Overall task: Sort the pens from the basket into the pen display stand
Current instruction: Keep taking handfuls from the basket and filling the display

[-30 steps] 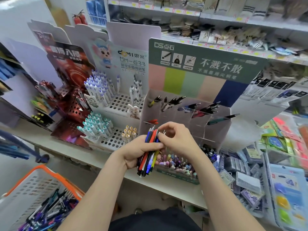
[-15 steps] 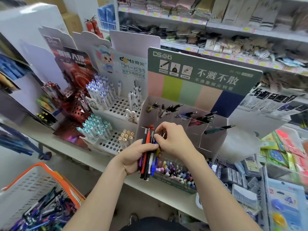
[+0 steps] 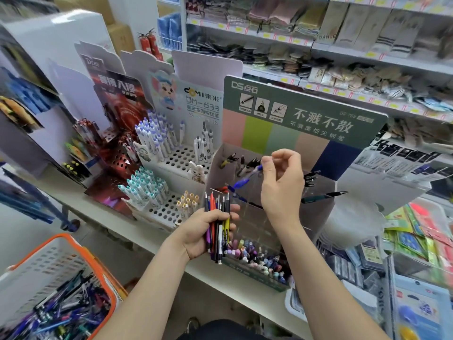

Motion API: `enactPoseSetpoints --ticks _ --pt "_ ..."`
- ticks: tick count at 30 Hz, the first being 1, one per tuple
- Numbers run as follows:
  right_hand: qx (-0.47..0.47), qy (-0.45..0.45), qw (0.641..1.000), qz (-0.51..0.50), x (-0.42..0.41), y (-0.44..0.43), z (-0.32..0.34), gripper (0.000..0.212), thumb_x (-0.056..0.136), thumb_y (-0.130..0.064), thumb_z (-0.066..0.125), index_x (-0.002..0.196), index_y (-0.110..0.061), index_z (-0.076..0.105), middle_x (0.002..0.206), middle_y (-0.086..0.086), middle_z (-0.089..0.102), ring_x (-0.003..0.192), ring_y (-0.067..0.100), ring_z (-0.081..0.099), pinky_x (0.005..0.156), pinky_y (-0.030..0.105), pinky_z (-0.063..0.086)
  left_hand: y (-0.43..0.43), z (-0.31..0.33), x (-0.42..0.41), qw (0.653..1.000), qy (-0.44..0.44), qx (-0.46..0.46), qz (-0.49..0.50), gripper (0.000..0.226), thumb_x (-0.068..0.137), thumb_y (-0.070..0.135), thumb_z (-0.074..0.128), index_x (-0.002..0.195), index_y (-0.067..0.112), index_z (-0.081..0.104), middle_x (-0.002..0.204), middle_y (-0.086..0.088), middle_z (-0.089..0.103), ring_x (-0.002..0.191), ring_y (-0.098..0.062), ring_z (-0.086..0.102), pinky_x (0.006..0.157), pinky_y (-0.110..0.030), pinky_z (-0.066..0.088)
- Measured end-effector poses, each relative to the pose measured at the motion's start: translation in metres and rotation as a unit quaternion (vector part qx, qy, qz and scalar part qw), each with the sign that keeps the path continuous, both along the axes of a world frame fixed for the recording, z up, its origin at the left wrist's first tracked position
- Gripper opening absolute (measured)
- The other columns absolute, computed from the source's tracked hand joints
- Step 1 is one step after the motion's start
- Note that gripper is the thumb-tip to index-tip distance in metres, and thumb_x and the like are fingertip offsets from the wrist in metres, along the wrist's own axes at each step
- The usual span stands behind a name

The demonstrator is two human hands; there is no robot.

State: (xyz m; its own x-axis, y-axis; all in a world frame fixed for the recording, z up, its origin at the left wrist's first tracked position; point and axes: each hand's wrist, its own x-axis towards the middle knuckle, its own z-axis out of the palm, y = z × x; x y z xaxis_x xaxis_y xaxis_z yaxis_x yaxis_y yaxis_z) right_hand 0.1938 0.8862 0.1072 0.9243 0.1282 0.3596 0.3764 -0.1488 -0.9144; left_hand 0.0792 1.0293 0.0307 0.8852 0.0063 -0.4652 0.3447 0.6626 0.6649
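Because the blue pen (image 3: 245,179) is only pinched at its upper end by the thumb and fingertips of the right hand (image 3: 282,182) — other fingers loosely curled — I'd worry it swings or slips into the wrong slot of the stand (image 3: 306,101) it hangs over. Its long axis slants from the pinch down to the left, lower end toward the front slots. The left hand (image 3: 196,236) grips an upright bundle of pens (image 3: 218,217) just before the stand; one could slide out.

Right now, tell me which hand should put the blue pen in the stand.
Right. The right hand pinches the blue pen over the compartments of the display stand; the left hand grips the pen bundle, lower down.
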Motion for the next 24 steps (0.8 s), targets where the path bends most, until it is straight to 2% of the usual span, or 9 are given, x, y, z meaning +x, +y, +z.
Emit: enactPoseSetpoints --ticks 4,8,10,12,15,16,18,21,24 --pt "-0.080 -0.063 0.995 0.009 -0.002 -0.002 -0.019 0.010 0.103 -0.012 0.070 0.104 -0.016 0.061 0.092 -0.007 0.068 0.085 0.008 0.068 0.076 0.026 0.056 -0.002 0.000 -0.001 0.998 0.003 0.055 0.027 0.033 0.097 0.002 0.069 0.129 0.001 0.070 0.114 -0.017 0.076 0.098 -0.029 0.075 0.090 -0.049 0.062" --pt "-0.205 -0.026 0.976 0.068 -0.004 -0.001 -0.052 0.009 0.097 -0.015 0.077 0.094 -0.017 0.070 0.086 -0.009 0.071 0.082 0.004 0.067 0.078 0.031 0.058 -0.005 0.005 -0.003 0.995 0.017 0.090 0.038 0.033 0.097 0.005 0.072 0.128 -0.003 0.066 0.120 -0.017 0.077 0.107 -0.028 0.076 0.086 -0.044 0.062" --pt "-0.264 -0.022 0.961 0.083 -0.006 -0.003 -0.063 0.003 0.098 -0.020 0.077 0.097 -0.018 0.078 0.090 -0.008 0.076 0.086 0.009 0.069 0.084 0.038 0.058 -0.005 0.007 -0.004 0.994 0.011 0.099 0.041 0.031 0.098 0.006 0.071 0.128 -0.001 0.063 0.123 -0.016 0.076 0.110 -0.029 0.076 0.091 -0.047 0.061" --pt "-0.317 -0.045 0.945 0.069 -0.009 -0.002 -0.065 0.011 0.102 -0.025 0.071 0.102 -0.020 0.081 0.099 -0.007 0.078 0.095 0.018 0.067 0.091 0.045 0.054 -0.005 0.009 -0.004 0.994 0.008 0.103 0.047 0.027 0.099 0.005 0.070 0.124 0.003 0.060 0.122 -0.017 0.077 0.107 -0.030 0.076 0.098 -0.052 0.059" --pt "-0.293 -0.037 0.953 0.071 -0.015 0.002 -0.051 0.022 0.106 -0.033 0.063 0.118 -0.021 0.078 0.109 -0.006 0.077 0.103 0.019 0.064 0.093 0.038 0.049 -0.004 0.012 -0.002 0.993 -0.013 0.116 0.035 0.024 0.099 0.006 0.070 0.121 0.006 0.060 0.119 -0.017 0.077 0.097 -0.026 0.076 0.093 -0.047 0.058" --pt "-0.265 -0.003 0.959 0.097 -0.016 0.004 -0.044 0.024 0.105 -0.035 0.064 0.120 -0.021 0.077 0.105 -0.008 0.077 0.100 0.013 0.066 0.090 0.034 0.050 -0.004 0.014 -0.002 0.992 -0.027 0.119 0.025 0.024 0.099 0.007 0.069 0.121 0.006 0.061 0.114 -0.015 0.078 0.093 -0.024 0.074 0.090 -0.045 0.058" --pt "-0.226 0.054 0.963 0.136 -0.018 0.008 -0.031 0.016 0.103 -0.034 0.068 0.108 -0.026 0.080 0.090 -0.014 0.077 0.086 0.001 0.069 0.083 0.028 0.055 -0.005 0.020 -0.001 0.991 -0.058 0.124 0.009 0.020 0.100 0.008 0.067 0.120 0.005 0.065 0.098 -0.009 0.077 0.086 -0.021 0.071 0.082 -0.040 0.059" --pt "-0.198 0.097 0.965 0.139 -0.012 0.011 -0.018 0.012 0.100 -0.029 0.070 0.093 -0.029 0.080 0.077 -0.015 0.077 0.069 0.004 0.071 0.079 0.037 0.063 -0.006 0.027 0.003 0.991 -0.078 0.110 0.024 0.020 0.102 0.010 0.065 0.120 0.003 0.066 0.093 -0.008 0.072 0.081 -0.021 0.069 0.073 -0.035 0.059" --pt "-0.185 0.078 0.971 0.131 -0.005 0.014 -0.005 0.010 0.100 -0.027 0.072 0.094 -0.028 0.080 0.073 -0.013 0.077 0.067 0.005 0.073 0.075 0.042 0.065 -0.004 0.030 0.010 0.992 -0.070 0.082 0.066 0.028 0.102 0.011 0.063 0.128 0.001 0.061 0.097 -0.014 0.074 0.084 -0.027 0.074 0.071 -0.036 0.062"
